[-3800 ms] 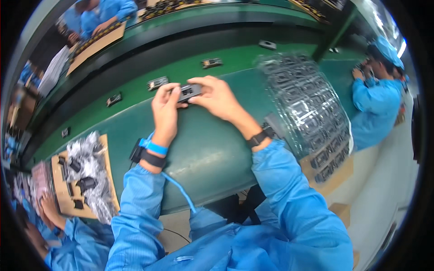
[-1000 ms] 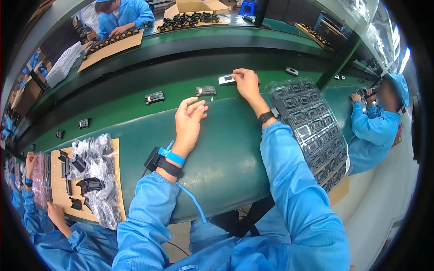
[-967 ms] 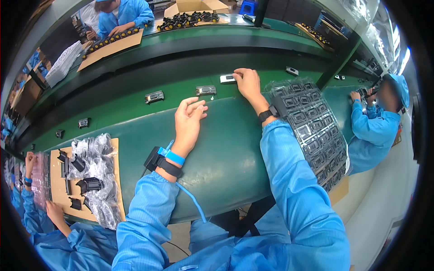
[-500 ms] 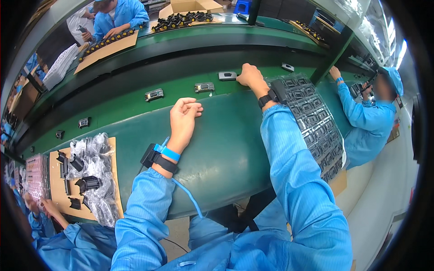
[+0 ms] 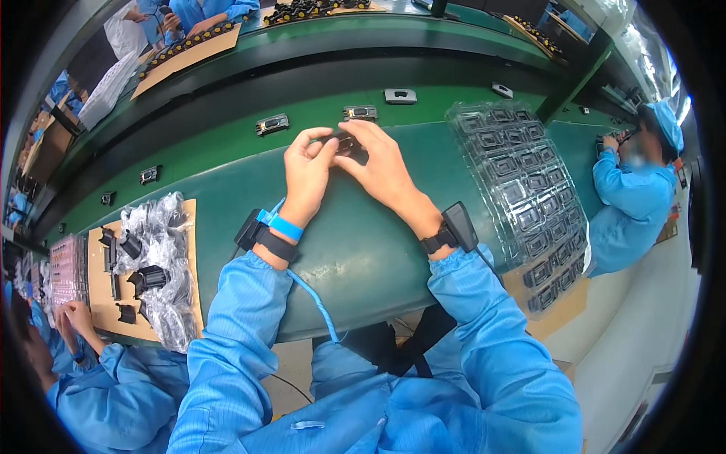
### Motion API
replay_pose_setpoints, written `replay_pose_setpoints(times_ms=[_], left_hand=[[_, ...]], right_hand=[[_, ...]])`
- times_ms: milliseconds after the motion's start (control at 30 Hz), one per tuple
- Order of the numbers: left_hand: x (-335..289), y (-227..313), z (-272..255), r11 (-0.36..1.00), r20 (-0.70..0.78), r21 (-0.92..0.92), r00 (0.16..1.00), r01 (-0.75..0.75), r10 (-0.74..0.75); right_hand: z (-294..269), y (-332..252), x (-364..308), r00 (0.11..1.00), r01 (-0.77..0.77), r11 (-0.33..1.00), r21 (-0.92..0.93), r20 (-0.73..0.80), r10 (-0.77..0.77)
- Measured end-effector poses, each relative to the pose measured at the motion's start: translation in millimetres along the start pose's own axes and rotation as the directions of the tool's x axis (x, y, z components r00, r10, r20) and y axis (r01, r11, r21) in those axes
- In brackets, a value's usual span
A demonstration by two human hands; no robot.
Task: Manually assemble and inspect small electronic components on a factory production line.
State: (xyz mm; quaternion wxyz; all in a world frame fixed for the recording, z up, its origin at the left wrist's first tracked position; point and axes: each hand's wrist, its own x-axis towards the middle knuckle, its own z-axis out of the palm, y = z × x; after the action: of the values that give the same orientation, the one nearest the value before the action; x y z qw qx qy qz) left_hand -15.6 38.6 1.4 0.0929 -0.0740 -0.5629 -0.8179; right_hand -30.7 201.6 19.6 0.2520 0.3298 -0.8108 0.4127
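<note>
A small dark device with a metallic inner part [image 5: 345, 142] is held up between my hands, above the front edge of the green belt. My left hand [image 5: 308, 170] has its thumb and fingers closed around the left end. My right hand [image 5: 383, 166] grips the other end, fingers over the top and thumb below. Fingers cover much of the device. Just behind my fingertips lies a similar metallic-topped device [image 5: 359, 113] on the belt. Another device [image 5: 272, 124] sits to its left, and a grey-covered one [image 5: 400, 96] to its right.
Clear plastic trays with black frame-shaped parts [image 5: 522, 181] lie on the right. On the left, cardboard [image 5: 181, 303] carries plastic bags and black parts [image 5: 150, 280]. Co-workers in blue sit on both sides and across. A green post [image 5: 578, 79] stands at the right.
My right hand has come back from beside the grey-covered device on the belt to meet my left hand. A small dark device is now between them. The view has shifted slightly.
</note>
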Motion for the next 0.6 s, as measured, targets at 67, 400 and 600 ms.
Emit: replay_pose_setpoints(times_ms=[67, 400, 600], left_hand=[[-0.2, 1.1, -5.2, 0.999, -0.024, 0.037, 0.999, 0.029, -0.028], [-2.0, 3.6, 2.2, 0.988, 0.019, 0.143, 0.997, 0.065, -0.069], [-3.4, 4.9, 2.4, 0.983, 0.035, 0.171, 0.997, 0.067, -0.074]], right_hand=[[-3.8, -1.0, -6.1, 0.971, -0.235, 0.957, 0.171, 0.090, 0.222], [-11.3, 18.2, -7.5, 0.821, -0.545, 0.584, 0.601, 0.242, 0.518], [-9.8, 18.1, -7.7, 0.856, -0.499, 0.666, 0.555, 0.195, 0.479]])
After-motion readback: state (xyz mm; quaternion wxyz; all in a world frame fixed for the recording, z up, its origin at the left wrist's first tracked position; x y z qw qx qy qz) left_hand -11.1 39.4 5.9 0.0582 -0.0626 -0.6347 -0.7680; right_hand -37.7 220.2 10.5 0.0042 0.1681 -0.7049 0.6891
